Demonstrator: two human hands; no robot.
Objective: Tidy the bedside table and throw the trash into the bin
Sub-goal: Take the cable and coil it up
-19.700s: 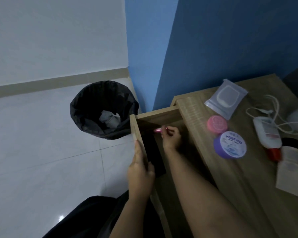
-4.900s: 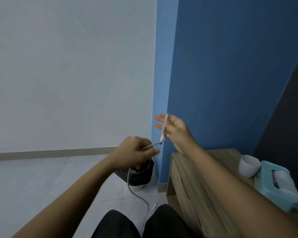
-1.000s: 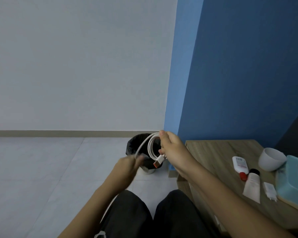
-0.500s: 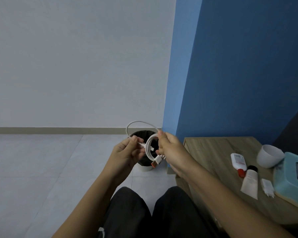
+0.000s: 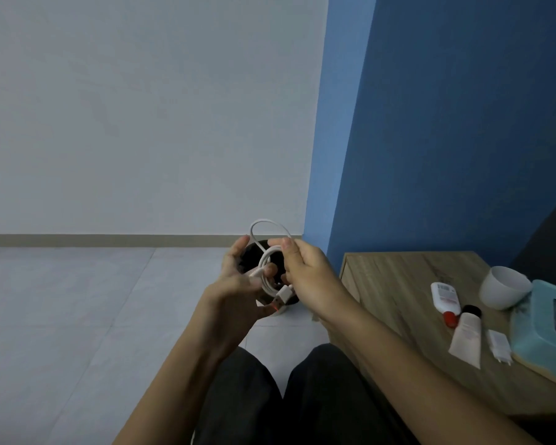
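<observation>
A white charging cable (image 5: 265, 270) is wound into a small coil in front of me, with one loose loop arching above it and its USB plug hanging at the bottom. My right hand (image 5: 308, 277) pinches the coil at its top and side. My left hand (image 5: 238, 284) holds the cable's free end against the coil with thumb and fingers. Behind both hands stands the black-lined bin (image 5: 249, 256), mostly hidden. The wooden bedside table (image 5: 395, 284) is at the right.
On the table lie a white bottle with a red cap (image 5: 445, 298), a white tube with a black cap (image 5: 466, 337), a white charger plug (image 5: 498, 342), a white cup (image 5: 503, 287) and a teal tissue box (image 5: 543, 332). Blue wall behind, tiled floor left.
Over the last second the left hand came up to the coil and took hold of the cable's free end, leaving a loose loop above. Earlier the cable hung long; now it is coiled.
</observation>
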